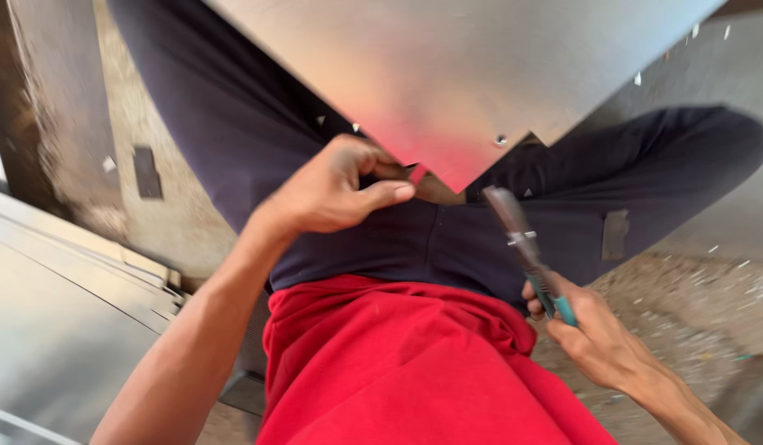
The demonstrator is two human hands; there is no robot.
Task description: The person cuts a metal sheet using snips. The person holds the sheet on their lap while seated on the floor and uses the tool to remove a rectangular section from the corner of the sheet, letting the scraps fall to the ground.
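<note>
- Head view, background: rough concrete floor (711, 288) littered with small pale scraps; stacked grey metal sheets (60, 313) lying at left.
- Head view, lap: dark navy trousers (431, 239), legs spread apart; red shirt (414, 363) filling the lower middle of the frame.
- Metal sheet (447, 74): large, flat, bare silvery surface with a reddish reflection near its lower corner; small hole close to that corner; propped over the lap, pointed corner aimed down between the thighs.
- Left hand (336, 189): curled closed, thumb pressed against bent fingers, pinching the sheet's edge just beside the pointed corner.
- Right hand (591, 330): wrapped tight around teal handles of tin snips (521, 239), low at right beside the thigh.
- Tin snips: grey blades angled up and left toward the sheet's corner, tips near the edge but apart from it; blurred, so whether blades stand parted cannot be told.
</note>
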